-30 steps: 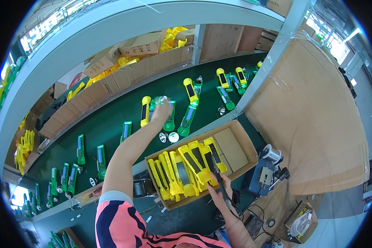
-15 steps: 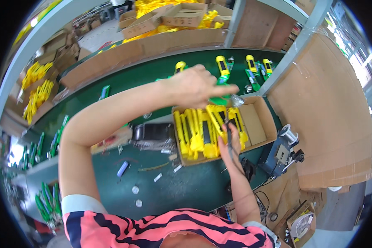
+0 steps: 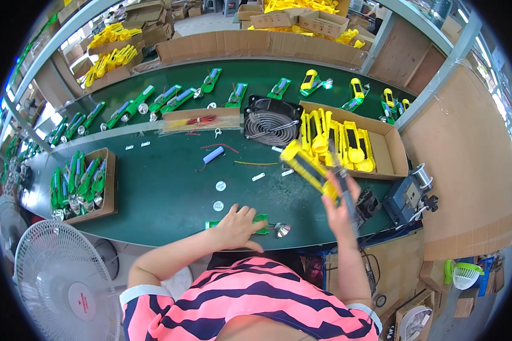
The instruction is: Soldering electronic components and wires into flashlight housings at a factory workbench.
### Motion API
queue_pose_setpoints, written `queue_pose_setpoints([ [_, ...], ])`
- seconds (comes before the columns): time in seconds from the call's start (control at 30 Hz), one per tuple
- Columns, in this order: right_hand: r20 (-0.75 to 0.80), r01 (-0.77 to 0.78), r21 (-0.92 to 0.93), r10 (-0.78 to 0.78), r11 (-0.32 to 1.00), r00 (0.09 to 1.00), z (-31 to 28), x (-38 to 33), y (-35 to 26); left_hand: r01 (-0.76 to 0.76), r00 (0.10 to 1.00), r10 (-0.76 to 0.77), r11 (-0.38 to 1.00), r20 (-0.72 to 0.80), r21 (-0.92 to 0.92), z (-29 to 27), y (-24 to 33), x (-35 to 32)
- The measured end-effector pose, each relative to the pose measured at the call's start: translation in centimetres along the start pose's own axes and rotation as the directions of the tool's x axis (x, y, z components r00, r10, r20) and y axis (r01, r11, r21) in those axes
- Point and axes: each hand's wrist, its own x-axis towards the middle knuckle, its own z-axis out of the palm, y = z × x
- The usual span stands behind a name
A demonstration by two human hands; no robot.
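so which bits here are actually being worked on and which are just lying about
In hand:
- left hand pressing the green part with the silver reflector
- right hand holding a yellow casing and a dark tool

Lying about:
- black fan
- blue cell
- white discs

Bright, even daylight; strong fisheye distortion.
Light entered from windows (image 3: 506,96) at the right rim. Shadows were soft, straight edges curved near the black border, and the raised right hand (image 3: 338,202) showed slight motion blur.

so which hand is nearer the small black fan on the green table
Right. The right hand is raised holding a yellow part just in front of and right of the black fan; the left hand rests on a green part at the table's near edge.
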Motion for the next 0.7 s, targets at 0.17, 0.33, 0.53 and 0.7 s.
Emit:
queue_pose_setpoints([
  [0.17,0.259,0.127,-0.066,-0.106,0.99,0.96,4.6,-5.1,3.4,0.238,0.957,-0.275,0.928,-0.093,-0.286,2.0,0.8,1.5],
  [0.33,0.37,0.165,-0.303,-0.044,0.938,0.928,4.9,-5.3,2.9,0.345,0.9,-0.391,0.909,-0.192,-0.236,3.3,2.3,1.9],
  [0.53,0.25,0.17,-0.23,-0.11,0.958,0.962,4.8,-6.9,2.8,-0.014,0.789,-0.546,0.442,-0.281,-0.897,1.2,2.0,0.4],
  [0.7,0.431,0.028,-0.041,-0.008,0.999,0.902,4.5,-6.8,2.4,-0.294,0.509,-0.858,-0.25,0.07,-0.923,1.3,1.6,-1.1],
])
